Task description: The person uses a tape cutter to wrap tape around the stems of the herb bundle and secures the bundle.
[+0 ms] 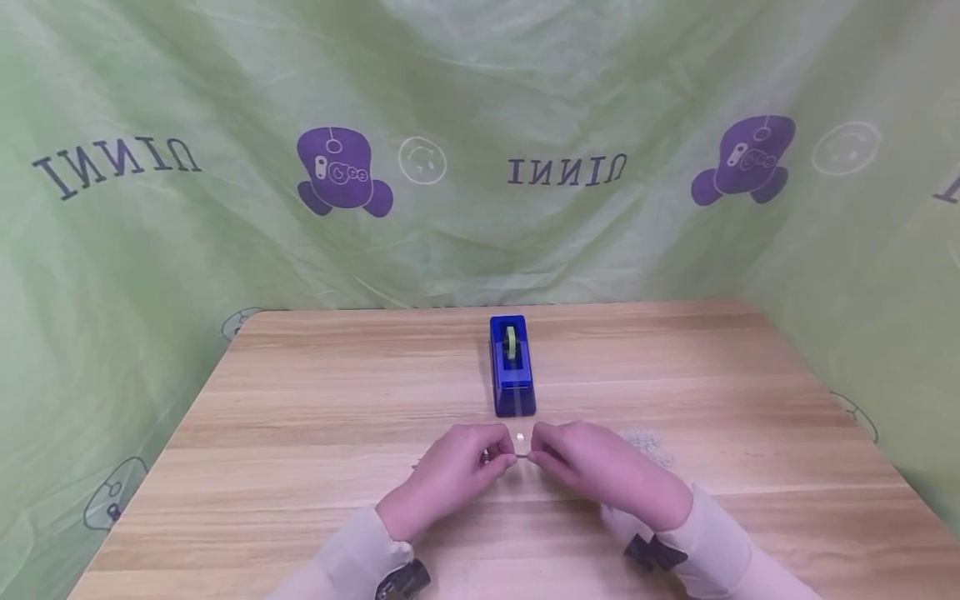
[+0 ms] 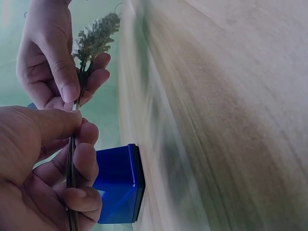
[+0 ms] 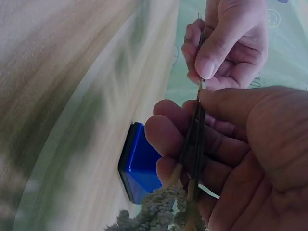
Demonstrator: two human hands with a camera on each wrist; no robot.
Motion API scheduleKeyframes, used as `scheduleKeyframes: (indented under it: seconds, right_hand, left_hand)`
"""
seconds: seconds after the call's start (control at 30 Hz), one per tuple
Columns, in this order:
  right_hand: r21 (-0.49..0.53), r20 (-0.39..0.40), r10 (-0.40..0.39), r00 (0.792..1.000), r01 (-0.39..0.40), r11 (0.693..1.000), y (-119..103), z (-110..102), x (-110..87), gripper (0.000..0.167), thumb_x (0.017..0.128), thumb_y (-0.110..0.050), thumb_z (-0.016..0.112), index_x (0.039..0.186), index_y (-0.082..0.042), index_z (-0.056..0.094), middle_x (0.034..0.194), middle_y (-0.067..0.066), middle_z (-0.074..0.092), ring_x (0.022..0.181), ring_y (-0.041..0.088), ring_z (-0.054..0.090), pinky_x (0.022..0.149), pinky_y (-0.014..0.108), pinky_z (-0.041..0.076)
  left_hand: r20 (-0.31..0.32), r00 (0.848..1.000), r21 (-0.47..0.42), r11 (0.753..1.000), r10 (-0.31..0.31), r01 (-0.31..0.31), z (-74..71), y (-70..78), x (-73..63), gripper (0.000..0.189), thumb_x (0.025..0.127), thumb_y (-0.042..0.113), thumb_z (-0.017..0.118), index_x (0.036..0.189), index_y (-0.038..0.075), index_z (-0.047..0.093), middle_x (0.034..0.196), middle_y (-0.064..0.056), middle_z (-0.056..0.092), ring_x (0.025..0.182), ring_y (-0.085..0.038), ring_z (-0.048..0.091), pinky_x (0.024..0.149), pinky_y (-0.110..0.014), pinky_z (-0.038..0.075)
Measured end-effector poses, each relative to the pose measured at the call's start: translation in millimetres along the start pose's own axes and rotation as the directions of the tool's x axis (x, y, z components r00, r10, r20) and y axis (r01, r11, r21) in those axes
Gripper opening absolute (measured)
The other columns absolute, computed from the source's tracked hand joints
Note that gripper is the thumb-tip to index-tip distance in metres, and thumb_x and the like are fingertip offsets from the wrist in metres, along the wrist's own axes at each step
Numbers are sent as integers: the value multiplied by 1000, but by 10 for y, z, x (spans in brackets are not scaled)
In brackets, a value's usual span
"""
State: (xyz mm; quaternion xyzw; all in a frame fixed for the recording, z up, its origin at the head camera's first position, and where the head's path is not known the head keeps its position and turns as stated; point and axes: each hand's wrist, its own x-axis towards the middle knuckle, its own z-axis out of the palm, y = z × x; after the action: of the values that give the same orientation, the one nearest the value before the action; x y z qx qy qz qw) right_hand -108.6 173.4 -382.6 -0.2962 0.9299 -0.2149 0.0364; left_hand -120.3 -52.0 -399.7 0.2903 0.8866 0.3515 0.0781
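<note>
INSPECTION: THIN DARK STEMS [image 2: 71,166] PINCHED IN BOTH HANDS

Noted on the pale green fabric curtain [image 1: 480,75]: inverted purple lettering [image 1: 567,170], characters I, N, N, I, U from left to right, alongside purple bear-like figures [image 1: 337,171] and round smiley outlines [image 1: 422,161]. Found on the light wood-grain table [image 1: 315,392], centrally, just beyond the hands: a blue plastic tape dispenser [image 1: 514,402], loaded with a narrow pale-green tape roll [image 1: 512,342]. Held over the near part of the table, between left and right: the stems, ending rightward in grey-green beaded clusters [image 3: 159,209]. Clamped on a stem by left hand [image 1: 457,467], thumb against forefinger; clamped likewise by right hand [image 1: 600,467], close beside.
</note>
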Motion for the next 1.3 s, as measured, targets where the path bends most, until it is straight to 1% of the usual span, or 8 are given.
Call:
scheduleKeyframes:
  seconds: [0.1,0.2,0.33,0.43,0.6,0.8,1.1,1.3]
  right_hand:
    - [-3,13,-8,1000,8,1000,-2,-7,-4,7,102,-20,67,96,-17,70,73,-12,63,63,-5,48,62,20,50]
    - [40,24,-8,1000,7,999,3,-8,5,8,101,-16,67,96,-16,74,78,-11,67,67,-4,51,67,21,53]
    - [112,27,3,1000,-6,994,6,-11,21,11,100,-14,68,91,-14,74,77,-8,68,67,-5,51,67,20,53]
    - [123,9,9,1000,-11,992,1,-10,26,9,99,-13,69,92,-14,74,81,-5,72,70,-5,55,69,20,55]
    - [80,-20,21,1000,-19,997,-4,16,38,7,97,-14,72,91,-17,73,80,-8,71,71,-5,57,70,21,56]
    - [21,-47,39,998,-38,999,-16,51,51,11,96,-15,74,87,-20,69,76,-13,65,67,-5,52,65,19,52]
    - [-3,-35,54,998,-54,999,-29,46,52,8,97,-18,72,91,-17,67,72,-11,61,60,-2,48,58,18,47]
    - [-56,-31,17,999,-18,998,-15,32,41,10,102,-19,67,94,-17,73,70,-14,58,61,-2,46,62,20,48]
  left_hand:
    - [3,1000,31,999,19,-19,15,-8,-1,6,99,17,72,93,19,72,86,10,71,75,1,56,70,-19,50]
    - [-7,999,63,997,37,-36,27,-20,2,6,98,17,72,93,19,72,84,10,71,74,0,55,70,-19,50]
    - [-19,999,75,996,50,-48,37,-32,9,7,98,16,73,92,19,71,84,9,70,74,0,55,70,-19,50]
    - [-23,998,67,996,54,-52,42,-39,14,7,98,16,73,92,19,70,86,8,71,76,0,56,71,-19,51]
    - [-28,999,63,997,46,-45,52,-53,19,6,100,20,70,95,18,71,89,7,73,78,1,59,73,-19,53]
    - [-28,999,77,997,30,-28,63,-55,28,8,100,21,70,98,15,75,92,6,73,83,-1,62,79,-21,56]
    - [-64,997,82,996,46,-40,69,-38,43,5,97,17,73,92,16,73,89,5,72,79,-1,59,74,-20,54]
    - [-72,995,122,991,65,-56,83,-26,48,6,96,15,75,91,16,72,87,5,69,78,-3,57,73,-21,52]
